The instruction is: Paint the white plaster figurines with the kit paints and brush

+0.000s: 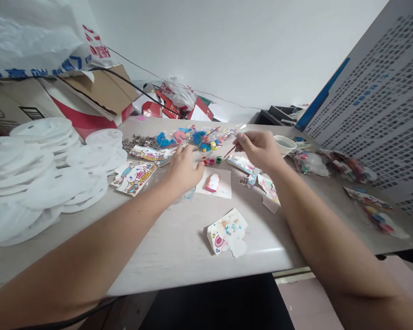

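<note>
My right hand (259, 149) pinches a thin red paintbrush (231, 150), its tip pointing down and left. Below the brush lies a small white figure with a pink-red edge (212, 182), flat on a square of white paper (224, 189). Just behind the paper stand several tiny paint pots (211, 161) in red, pink and green. My left hand (186, 166) rests to their left, thumb apart from the fingers, with nothing visible in it. A bowl of water (284, 145) stands beyond my right wrist.
Stacked white plastic discs (60, 183) crowd the left side. Bagged colourful pieces (203, 137) lie behind my hands. Printed cards (135, 178) and a paint-stained card (227, 233) lie around the paper. More bagged pieces (311, 162) sit at right by a tall printed panel (375, 91).
</note>
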Demonstrator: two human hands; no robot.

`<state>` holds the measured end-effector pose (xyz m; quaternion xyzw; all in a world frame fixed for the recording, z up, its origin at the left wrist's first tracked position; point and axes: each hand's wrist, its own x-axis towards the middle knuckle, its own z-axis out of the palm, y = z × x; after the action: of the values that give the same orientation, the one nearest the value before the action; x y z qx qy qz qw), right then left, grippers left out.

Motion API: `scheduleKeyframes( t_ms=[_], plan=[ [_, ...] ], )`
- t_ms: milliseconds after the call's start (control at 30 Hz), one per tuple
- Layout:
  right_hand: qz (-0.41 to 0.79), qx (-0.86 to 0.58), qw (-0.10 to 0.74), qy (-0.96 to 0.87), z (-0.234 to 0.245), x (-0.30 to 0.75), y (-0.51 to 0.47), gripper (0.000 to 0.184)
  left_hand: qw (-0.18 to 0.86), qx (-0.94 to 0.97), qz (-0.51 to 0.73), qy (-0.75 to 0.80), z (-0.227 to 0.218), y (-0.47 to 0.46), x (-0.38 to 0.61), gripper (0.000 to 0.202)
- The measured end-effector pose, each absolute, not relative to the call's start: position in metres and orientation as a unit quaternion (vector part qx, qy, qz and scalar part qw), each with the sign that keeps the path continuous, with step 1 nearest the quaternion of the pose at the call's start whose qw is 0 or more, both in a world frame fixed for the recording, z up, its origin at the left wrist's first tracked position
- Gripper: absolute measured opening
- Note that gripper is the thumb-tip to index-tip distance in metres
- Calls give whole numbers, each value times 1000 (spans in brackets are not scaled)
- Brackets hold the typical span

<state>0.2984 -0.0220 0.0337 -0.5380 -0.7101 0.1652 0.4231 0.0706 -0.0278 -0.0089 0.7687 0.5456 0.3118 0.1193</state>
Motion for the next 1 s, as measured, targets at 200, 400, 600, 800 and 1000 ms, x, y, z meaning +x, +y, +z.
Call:
scheduleKeyframes(
  t_ms=[200, 400, 600, 800, 1000],
  plan=[
    [113, -536, 407, -731, 10, 300, -22, 57, 191, 758, 277, 558, -16, -10, 78, 51],
    [42, -553, 342, -759, 2, 297, -11, 38, 224, 745, 315, 544, -21, -2, 83, 47],
    [27, -539, 323, -777, -1, 298, -10, 39, 240, 736, 330, 541, -26, 1, 82, 48],
    [63, -544, 276, -790, 1, 290, -13, 37, 232, 738, 322, 546, -25, -2, 83, 42],
    [114, -581, 355, -724, 0, 292, -9, 43, 229, 742, 319, 544, -24, -4, 84, 42]
  ],
)
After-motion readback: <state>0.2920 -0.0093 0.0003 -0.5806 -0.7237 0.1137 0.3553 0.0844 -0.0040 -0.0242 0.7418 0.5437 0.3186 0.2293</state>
